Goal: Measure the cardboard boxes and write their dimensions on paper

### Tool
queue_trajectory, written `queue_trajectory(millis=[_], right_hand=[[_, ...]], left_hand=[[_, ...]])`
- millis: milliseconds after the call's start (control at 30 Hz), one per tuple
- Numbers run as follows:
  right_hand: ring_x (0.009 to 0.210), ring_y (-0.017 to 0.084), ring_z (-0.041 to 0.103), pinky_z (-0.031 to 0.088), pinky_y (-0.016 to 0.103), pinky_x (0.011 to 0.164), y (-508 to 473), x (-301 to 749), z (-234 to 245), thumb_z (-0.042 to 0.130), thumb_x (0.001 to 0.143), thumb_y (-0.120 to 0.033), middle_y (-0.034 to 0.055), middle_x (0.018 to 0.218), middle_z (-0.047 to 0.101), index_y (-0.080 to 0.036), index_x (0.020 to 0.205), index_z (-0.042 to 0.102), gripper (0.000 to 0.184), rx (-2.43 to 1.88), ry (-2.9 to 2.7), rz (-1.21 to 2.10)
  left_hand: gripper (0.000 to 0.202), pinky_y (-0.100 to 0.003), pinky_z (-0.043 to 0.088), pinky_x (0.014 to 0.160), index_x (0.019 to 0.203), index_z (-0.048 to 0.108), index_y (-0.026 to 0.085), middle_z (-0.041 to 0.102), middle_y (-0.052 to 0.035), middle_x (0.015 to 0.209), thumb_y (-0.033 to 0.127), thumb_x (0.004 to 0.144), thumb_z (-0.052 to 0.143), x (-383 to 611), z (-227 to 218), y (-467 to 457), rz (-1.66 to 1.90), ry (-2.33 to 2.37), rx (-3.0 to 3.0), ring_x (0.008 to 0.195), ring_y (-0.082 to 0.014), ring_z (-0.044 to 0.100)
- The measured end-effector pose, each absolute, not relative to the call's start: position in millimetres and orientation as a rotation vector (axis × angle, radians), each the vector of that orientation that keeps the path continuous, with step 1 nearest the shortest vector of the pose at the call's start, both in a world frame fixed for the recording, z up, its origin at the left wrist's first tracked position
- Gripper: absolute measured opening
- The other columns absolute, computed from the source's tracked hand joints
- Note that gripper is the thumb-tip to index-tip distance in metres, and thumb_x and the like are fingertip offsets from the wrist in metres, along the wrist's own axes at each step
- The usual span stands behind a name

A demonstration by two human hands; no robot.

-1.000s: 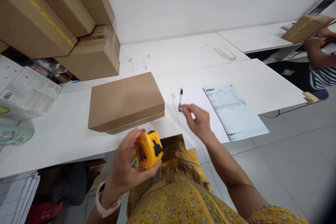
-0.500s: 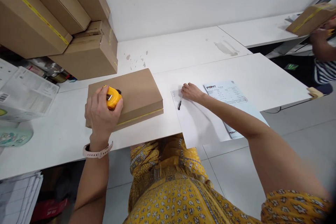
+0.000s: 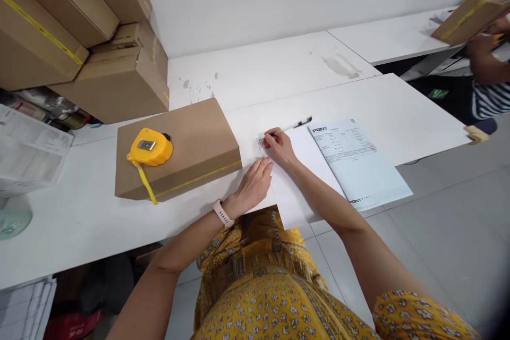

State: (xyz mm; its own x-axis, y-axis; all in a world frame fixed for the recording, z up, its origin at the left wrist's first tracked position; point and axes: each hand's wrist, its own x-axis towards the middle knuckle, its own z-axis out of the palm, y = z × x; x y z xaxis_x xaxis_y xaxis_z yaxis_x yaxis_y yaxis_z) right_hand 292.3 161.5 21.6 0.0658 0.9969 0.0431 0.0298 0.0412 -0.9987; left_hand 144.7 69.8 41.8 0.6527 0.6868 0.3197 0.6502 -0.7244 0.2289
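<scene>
My right hand point(image 3: 277, 144) is closed around a black pen point(image 3: 295, 125), its tip at the top left corner of a blank white sheet point(image 3: 303, 180). My left hand point(image 3: 253, 187) lies flat and open on the white table point(image 3: 91, 218), its fingers pressing the sheet's left edge. A yellow tape measure point(image 3: 150, 146) rests on a flat brown cardboard box point(image 3: 195, 143) to the left, with a short length of yellow tape hanging over the box's front. A printed form point(image 3: 358, 164) lies right of the blank sheet.
Brown cardboard boxes point(image 3: 99, 58) are stacked at the back left against the wall. White printed cartons point(image 3: 24, 149) sit at the far left. At the far right another person's hand point(image 3: 480, 58) holds a brown box point(image 3: 470, 16) over a neighbouring table.
My left hand set the tape measure on the flat box, let go and moved right onto the sheet's edge. My right hand picked the pen up off the paper.
</scene>
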Motion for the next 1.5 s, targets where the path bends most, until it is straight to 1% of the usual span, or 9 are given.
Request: queue_trajectory(millis=[33, 100, 233, 300, 400, 500, 600, 1100, 1500], right_hand=[[0.066, 0.015, 0.06, 0.048, 0.03, 0.067, 162.8, 289.6, 18.4, 0.063, 0.08, -0.038, 0.0002, 0.07, 0.064, -0.021, 0.087, 0.056, 0.02, -1.218, -1.182, 1.154], [0.064, 0.015, 0.059, 0.048, 0.03, 0.066, 165.7, 288.9, 12.5, 0.067, 0.078, -0.041, 0.0003, 0.068, 0.064, -0.02, 0.087, 0.058, 0.025, -1.216, -1.148, 1.187], [0.057, 0.013, 0.051, 0.041, 0.028, 0.057, 167.7, 295.2, 4.4, 0.066, 0.079, -0.039, -0.0034, 0.061, 0.057, -0.022, 0.081, 0.059, 0.019, -1.296, -1.216, 1.099], [0.057, 0.013, 0.049, 0.038, 0.028, 0.056, 166.6, 297.3, 2.5, 0.065, 0.079, -0.036, -0.0042, 0.061, 0.055, -0.022, 0.082, 0.059, 0.015, -1.341, -1.29, 1.051], [0.057, 0.014, 0.051, 0.039, 0.028, 0.056, 164.0, 297.6, 2.9, 0.066, 0.079, -0.038, -0.0041, 0.063, 0.057, -0.022, 0.085, 0.058, 0.019, -1.318, -1.3, 1.088], [0.055, 0.013, 0.047, 0.037, 0.028, 0.055, 161.7, 297.1, 6.1, 0.067, 0.079, -0.041, -0.0046, 0.061, 0.053, -0.022, 0.077, 0.054, 0.023, -1.306, -1.279, 1.092], [0.055, 0.012, 0.042, 0.032, 0.027, 0.053, 160.9, 297.7, 9.5, 0.065, 0.078, -0.037, -0.0059, 0.057, 0.047, -0.022, 0.071, 0.051, 0.022, -1.381, -1.335, 1.016], [0.055, 0.011, 0.04, 0.03, 0.027, 0.054, 162.7, 299.7, 4.3, 0.06, 0.082, -0.035, -0.0059, 0.057, 0.045, -0.022, 0.071, 0.05, 0.019, -1.409, -1.466, 0.959], [0.054, 0.012, 0.039, 0.03, 0.027, 0.053, 162.4, 300.1, 1.9, 0.06, 0.082, -0.037, -0.0065, 0.056, 0.043, -0.022, 0.072, 0.05, 0.02, -1.394, -1.454, 0.997]], left_hand=[[0.042, -0.049, 0.038, 0.114, 0.134, 0.051, -0.003, 0.053, -0.0291, 0.143, 0.017, 0.097, 0.044, 151.0, 32.4, 76.6, 0.452, 1.215, 2.728, 0.139, -0.0344, 0.047], [0.051, -0.052, 0.031, 0.119, 0.138, 0.047, -0.003, 0.042, -0.0304, 0.153, 0.027, 0.098, 0.051, 155.0, 21.2, 88.3, 0.275, 1.34, 2.668, 0.145, -0.0381, 0.038], [0.055, -0.053, 0.026, 0.121, 0.141, 0.047, 0.004, 0.04, -0.0244, 0.156, 0.039, 0.099, 0.051, 148.4, 16.4, 98.1, 0.242, 1.367, 2.696, 0.146, -0.0372, 0.036], [0.056, -0.053, 0.025, 0.121, 0.142, 0.046, 0.004, 0.042, -0.024, 0.155, 0.04, 0.099, 0.05, 146.0, 15.4, 98.0, 0.281, 1.362, 2.709, 0.145, -0.037, 0.036], [0.057, -0.053, 0.026, 0.121, 0.142, 0.045, 0.003, 0.044, -0.0248, 0.153, 0.04, 0.098, 0.052, 145.7, 13.0, 97.3, 0.315, 1.355, 2.707, 0.144, -0.0377, 0.039], [0.057, -0.053, 0.028, 0.12, 0.14, 0.046, 0.003, 0.046, -0.0254, 0.151, 0.04, 0.097, 0.054, 146.2, 11.8, 97.6, 0.337, 1.347, 2.695, 0.142, -0.0381, 0.04], [0.056, -0.053, 0.028, 0.12, 0.139, 0.047, 0.003, 0.046, -0.0263, 0.151, 0.039, 0.097, 0.055, 145.6, 11.0, 98.5, 0.352, 1.339, 2.683, 0.142, -0.0383, 0.04], [0.057, -0.049, 0.028, 0.121, 0.137, 0.05, 0.001, 0.05, -0.0253, 0.148, 0.039, 0.097, 0.056, 143.8, 4.8, 98.5, 0.408, 1.343, 2.719, 0.142, -0.0363, 0.042], [0.057, -0.05, 0.028, 0.121, 0.138, 0.048, 0.0, 0.048, -0.0264, 0.149, 0.039, 0.097, 0.055, 143.3, 6.7, 98.1, 0.393, 1.334, 2.709, 0.142, -0.0369, 0.042]])
